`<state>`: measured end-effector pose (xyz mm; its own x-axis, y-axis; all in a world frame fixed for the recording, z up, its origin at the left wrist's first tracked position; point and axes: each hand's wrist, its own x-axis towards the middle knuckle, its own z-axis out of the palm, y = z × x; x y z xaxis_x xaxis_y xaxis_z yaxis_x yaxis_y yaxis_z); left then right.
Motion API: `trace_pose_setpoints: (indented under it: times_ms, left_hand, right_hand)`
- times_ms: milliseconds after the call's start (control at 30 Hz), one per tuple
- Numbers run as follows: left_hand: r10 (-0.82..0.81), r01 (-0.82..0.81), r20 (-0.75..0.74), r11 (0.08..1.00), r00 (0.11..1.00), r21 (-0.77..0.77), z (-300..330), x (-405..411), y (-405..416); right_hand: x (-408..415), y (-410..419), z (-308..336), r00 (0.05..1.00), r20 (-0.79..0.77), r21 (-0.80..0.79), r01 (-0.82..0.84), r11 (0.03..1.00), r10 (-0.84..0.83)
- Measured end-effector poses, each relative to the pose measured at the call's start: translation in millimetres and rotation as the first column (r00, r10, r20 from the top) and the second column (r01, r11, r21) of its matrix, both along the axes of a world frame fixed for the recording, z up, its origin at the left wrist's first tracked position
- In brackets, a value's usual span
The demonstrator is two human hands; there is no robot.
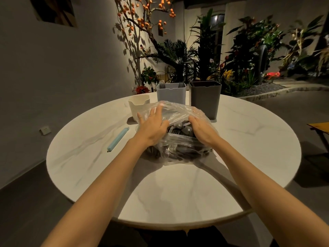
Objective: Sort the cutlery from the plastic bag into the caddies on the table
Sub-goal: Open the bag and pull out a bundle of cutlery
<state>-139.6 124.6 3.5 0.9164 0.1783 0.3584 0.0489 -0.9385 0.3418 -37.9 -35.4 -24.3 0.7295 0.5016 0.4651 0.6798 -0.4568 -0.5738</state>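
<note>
Cutlery (181, 130) in plastic bag (179, 111); forks (162, 84) in light-grey caddy (170, 97).

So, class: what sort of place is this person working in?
Probably a restaurant or café seating area with an indoor garden: a round marble-look table, cutlery caddies, and dense decorative plants along a gravel bed behind.

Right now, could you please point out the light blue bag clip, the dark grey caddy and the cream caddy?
light blue bag clip (118, 139), head view, middle of its bar
dark grey caddy (205, 102), head view, front wall
cream caddy (136, 108), head view, front wall
</note>
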Motion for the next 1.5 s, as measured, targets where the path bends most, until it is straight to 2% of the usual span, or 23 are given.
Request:
trace_pose_setpoints:
  times_ms: [67,167,233,300,367,400,467,600,700,800,900,967,1033,1100,1133,1200,1267,1333,1500]
  left_hand:
    - [0.028,-0.025,-0.058,0.998,0.998,0.050,-1.9,5.8,0.0]
    - [0.035,-0.029,-0.066,0.995,0.997,0.093,-16.5,8.5,-2.0]
    - [0.039,-0.043,0.036,0.994,0.999,0.103,-23.2,6.5,-3.1]
    - [-0.013,-0.035,0.223,0.977,0.975,0.210,-24.2,3.3,-2.8]
    - [-0.118,-0.011,0.335,0.933,0.935,0.359,-24.3,2.5,-1.0]
    - [-0.151,0.005,0.326,0.913,0.933,0.409,-23.5,3.2,-0.6]
    - [-0.127,0.022,0.210,0.896,0.969,0.443,-23.1,4.1,-4.3]
    - [-0.015,-0.012,0.065,0.919,0.998,0.393,-23.1,5.8,-11.3]
    - [0.068,-0.056,-0.022,0.934,0.997,0.352,-21.8,3.8,-9.0]
    - [0.074,-0.054,-0.048,0.942,0.996,0.332,-22.4,-1.1,-4.2]
    - [-0.017,0.018,-0.009,0.993,1.000,0.119,-25.8,-6.4,-5.2]
    - [-0.065,0.066,0.037,0.998,0.997,-0.022,-28.7,-7.9,-9.0]
    - [-0.066,0.067,0.022,0.996,0.998,-0.065,-29.0,-10.4,-14.0]
    - [-0.040,0.039,-0.016,0.999,0.999,-0.033,-29.1,-11.5,-17.6]
    - [-0.026,0.026,-0.032,1.000,0.999,0.004,-29.6,-11.6,-19.3]
    - [0.000,0.005,-0.058,0.997,0.998,0.082,-30.8,-11.9,-22.1]
    - [0.019,-0.013,-0.069,0.996,0.997,0.089,-31.0,-12.0,-23.4]
    - [0.019,-0.016,-0.059,0.999,0.998,0.040,-31.7,-12.0,-24.2]
    - [0.001,-0.003,-0.019,0.995,1.000,-0.098,-29.8,-15.1,-29.2]
  right_hand:
    - [3.6,-0.3,1.4,0.997,-0.066,0.007,0.045,0.999,-0.045]
    - [4.2,-8.0,-2.2,0.982,-0.129,-0.086,0.131,0.988,-0.141]
    - [-2.3,-12.4,-7.8,0.975,-0.076,-0.159,0.197,0.967,-0.211]
    - [-11.9,-13.6,-8.8,0.969,-0.031,-0.177,0.238,0.955,-0.247]
    - [-16.9,-11.7,-7.2,0.976,0.006,-0.106,0.218,0.970,-0.219]
    - [-18.6,-9.8,-6.1,0.982,0.033,-0.058,0.187,0.981,-0.185]
    - [-20.9,-5.3,-3.7,0.994,0.065,-0.055,0.087,0.995,-0.083]
    - [-24.6,5.0,-4.1,0.991,-0.118,-0.299,-0.101,0.949,0.069]
    - [-27.5,2.3,1.8,0.976,-0.219,-0.323,-0.080,0.943,0.007]
    - [-35.4,-6.0,8.9,0.976,-0.186,-0.306,0.054,0.951,-0.115]
    - [-43.0,-6.8,10.1,0.980,-0.138,-0.181,0.119,0.976,-0.145]
    - [-42.0,-3.3,9.7,0.976,-0.150,-0.155,0.132,0.979,-0.156]
    - [-38.4,2.0,9.1,0.975,-0.092,-0.252,0.173,0.952,-0.201]
    - [-36.2,5.7,11.8,0.970,-0.042,-0.362,0.209,0.908,-0.240]
    - [-36.4,7.6,13.7,0.965,-0.105,-0.403,0.178,0.897,-0.239]
    - [-36.6,13.9,15.7,0.925,-0.328,-0.436,0.031,0.899,-0.191]
    - [-33.3,21.7,15.4,0.889,-0.431,-0.437,-0.055,0.898,-0.155]
    - [-29.6,24.2,17.6,0.894,-0.423,-0.434,-0.056,0.899,-0.148]
    - [-19.7,22.7,33.4,0.941,-0.285,-0.510,0.012,0.860,-0.182]
